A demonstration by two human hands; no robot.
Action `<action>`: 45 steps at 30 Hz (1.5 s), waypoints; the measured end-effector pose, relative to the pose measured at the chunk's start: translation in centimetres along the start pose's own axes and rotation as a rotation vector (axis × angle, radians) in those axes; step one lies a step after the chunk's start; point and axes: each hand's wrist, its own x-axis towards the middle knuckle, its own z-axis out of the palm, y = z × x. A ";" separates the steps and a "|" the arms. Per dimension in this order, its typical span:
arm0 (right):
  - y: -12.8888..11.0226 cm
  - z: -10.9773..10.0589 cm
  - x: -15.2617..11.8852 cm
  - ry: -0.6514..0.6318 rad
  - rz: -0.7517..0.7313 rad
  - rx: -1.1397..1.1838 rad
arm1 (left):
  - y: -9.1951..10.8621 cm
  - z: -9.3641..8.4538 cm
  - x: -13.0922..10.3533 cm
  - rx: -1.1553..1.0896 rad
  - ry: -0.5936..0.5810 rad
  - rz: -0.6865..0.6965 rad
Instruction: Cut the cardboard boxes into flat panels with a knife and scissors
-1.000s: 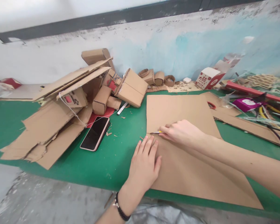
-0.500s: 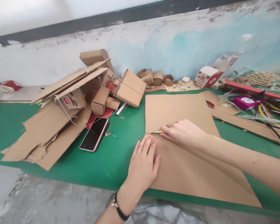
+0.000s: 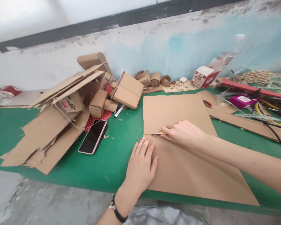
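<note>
A large brown cardboard sheet (image 3: 178, 109) lies flat on the green table (image 3: 89, 170), with a crease or cut line running across it. My right hand (image 3: 181, 132) is closed around a cutter with a yellow part (image 3: 158, 134); its blade points left and rests at that line. My left hand (image 3: 141, 164) lies flat with fingers spread over the sheet's left edge, just below the blade. A small cardboard scrap sticks out beyond my left fingertips. My left wrist wears a black bracelet (image 3: 117, 211).
A phone (image 3: 93, 137) lies left of the sheet, beside stacked cardboard pieces (image 3: 46, 125) and cardboard boxes (image 3: 128, 90). A white marker (image 3: 119, 111) is near them. At right are a cardboard strip (image 3: 248, 126), red-handled scissors (image 3: 207, 103), a purple object (image 3: 241, 101) and cables. A red-and-white box (image 3: 204, 76) stands behind.
The whole view has shifted slightly, so things appear a little further left. Both hands keep nearly the same places on the sheet, and the cutter is still held.
</note>
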 end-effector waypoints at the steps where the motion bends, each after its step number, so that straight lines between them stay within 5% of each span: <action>1: 0.0 0.0 -0.1 0.000 0.001 0.002 | 0.0 0.0 0.0 -0.001 0.001 0.000; 45: 6.0 2.9 -7.0 0.095 0.026 -0.067 | -0.7 0.3 0.4 0.016 0.022 0.036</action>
